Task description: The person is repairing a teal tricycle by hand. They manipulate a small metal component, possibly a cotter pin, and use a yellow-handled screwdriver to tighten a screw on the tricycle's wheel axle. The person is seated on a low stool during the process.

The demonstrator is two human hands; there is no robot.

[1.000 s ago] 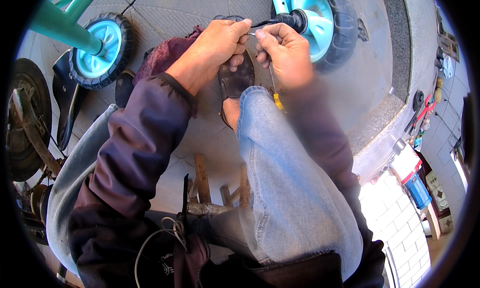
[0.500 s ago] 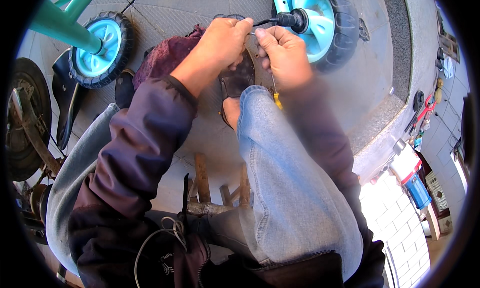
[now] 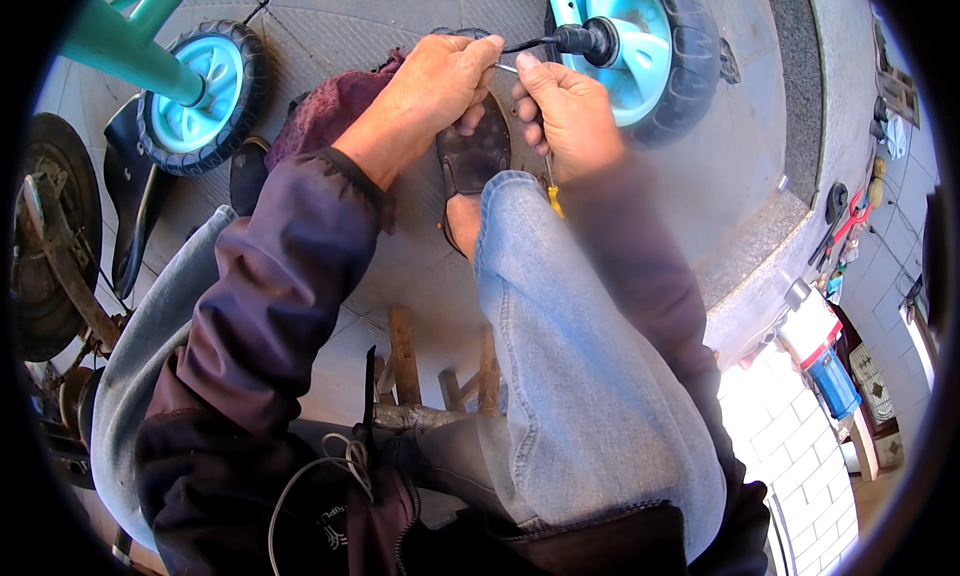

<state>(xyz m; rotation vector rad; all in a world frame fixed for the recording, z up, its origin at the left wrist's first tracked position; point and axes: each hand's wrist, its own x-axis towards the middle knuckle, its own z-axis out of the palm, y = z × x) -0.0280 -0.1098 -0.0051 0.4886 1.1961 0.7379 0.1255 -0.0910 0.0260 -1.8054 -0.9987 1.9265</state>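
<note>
My left hand (image 3: 432, 88) pinches the end of a thin black cable (image 3: 528, 45) that runs to the black axle end (image 3: 585, 41) of a teal wheel (image 3: 650, 51). My right hand (image 3: 565, 111) sits just right of it, fingers closed on a thin metal tool whose yellow handle (image 3: 553, 200) hangs down below the palm. Both hands work above my right foot in a dark sandal (image 3: 473, 156) and my jeans-clad knee (image 3: 560, 306).
A second teal wheel (image 3: 200, 96) on a teal frame tube (image 3: 120, 46) stands at upper left, with a black saddle (image 3: 130, 206) and a dark old wheel (image 3: 40, 246) beside it. A maroon cloth (image 3: 330, 111) lies on the pavement. Red pliers (image 3: 845, 231) lie at right.
Both hands have shifted slightly upward toward the wheel's axle, staying closed on the cable end and the tool.
</note>
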